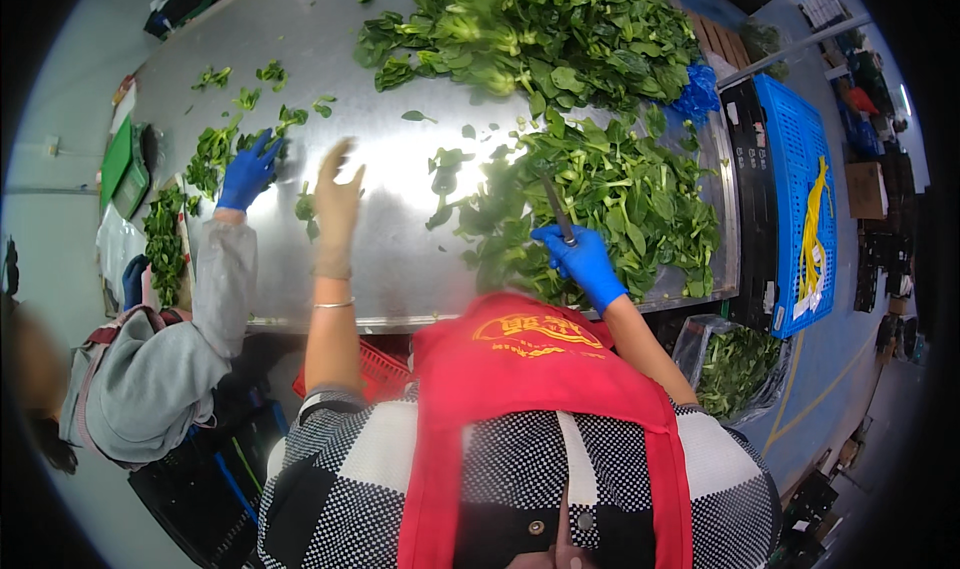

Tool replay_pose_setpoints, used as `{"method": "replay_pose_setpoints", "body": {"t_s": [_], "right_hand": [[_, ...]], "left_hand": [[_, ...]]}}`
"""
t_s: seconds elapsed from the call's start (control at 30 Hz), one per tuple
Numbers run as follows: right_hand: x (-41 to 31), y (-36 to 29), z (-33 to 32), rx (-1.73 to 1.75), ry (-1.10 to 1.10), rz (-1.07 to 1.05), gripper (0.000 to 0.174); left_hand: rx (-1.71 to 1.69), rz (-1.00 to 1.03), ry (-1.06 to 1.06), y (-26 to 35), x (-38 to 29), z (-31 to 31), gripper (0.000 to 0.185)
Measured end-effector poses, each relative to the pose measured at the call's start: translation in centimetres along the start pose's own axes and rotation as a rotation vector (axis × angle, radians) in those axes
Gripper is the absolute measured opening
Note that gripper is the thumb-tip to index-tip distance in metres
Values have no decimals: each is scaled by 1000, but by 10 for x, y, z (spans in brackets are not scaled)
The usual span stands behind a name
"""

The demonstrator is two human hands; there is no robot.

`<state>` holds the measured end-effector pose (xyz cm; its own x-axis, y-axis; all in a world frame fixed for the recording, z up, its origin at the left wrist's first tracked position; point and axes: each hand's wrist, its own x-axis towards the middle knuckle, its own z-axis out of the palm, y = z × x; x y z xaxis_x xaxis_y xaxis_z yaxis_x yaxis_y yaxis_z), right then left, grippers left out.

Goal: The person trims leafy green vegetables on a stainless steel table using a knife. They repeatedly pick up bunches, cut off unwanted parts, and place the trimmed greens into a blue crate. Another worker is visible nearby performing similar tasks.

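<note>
My left hand (337, 201), in a pale glove and slightly blurred, is raised over the bare metal tabletop (390, 246) with its fingers apart and nothing in them. Beside it lies a small leafy green sprig (306, 210). My right hand, in a blue glove (581, 257), grips a knife (559, 207) by its handle; the blade points away from me over a spread of loose green leaves and cut stems (622, 194). Farther off rises a large heap of whole leafy greens (555, 36), some of it blurred.
At the left, a co-worker in a grey top (142, 389) reaches a blue-gloved hand (251, 171) to small greens. Right of the table stand a black crate (750, 194) and a blue crate (787, 118) bearing yellow straps. A plastic-lined container of leaves (739, 366) sits below; a red basket (382, 370) is under the near edge.
</note>
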<state>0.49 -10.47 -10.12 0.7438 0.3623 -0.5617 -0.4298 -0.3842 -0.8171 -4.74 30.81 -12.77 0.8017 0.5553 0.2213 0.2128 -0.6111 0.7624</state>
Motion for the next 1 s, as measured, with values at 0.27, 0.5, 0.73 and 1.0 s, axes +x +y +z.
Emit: {"method": "replay_pose_setpoints", "body": {"t_s": [0.27, 0.5, 0.73, 1.0], "right_hand": [[-1, -9, 18, -108, -24, -108, 27], [6, -19, 12, 282, -58, -15, 34], [6, -71, 39, 511, -132, -67, 44], [-17, -63, 15, 483, 1, -195, 38]], "left_hand": [[176, 212, -304, 26, 5, 115, 44], [-426, -301, -388, 68, 0, 90, 21], [-303, 192, -76, 160, -63, 78, 32], [-330, 375, -176, 168, -89, 62, 34]]}}
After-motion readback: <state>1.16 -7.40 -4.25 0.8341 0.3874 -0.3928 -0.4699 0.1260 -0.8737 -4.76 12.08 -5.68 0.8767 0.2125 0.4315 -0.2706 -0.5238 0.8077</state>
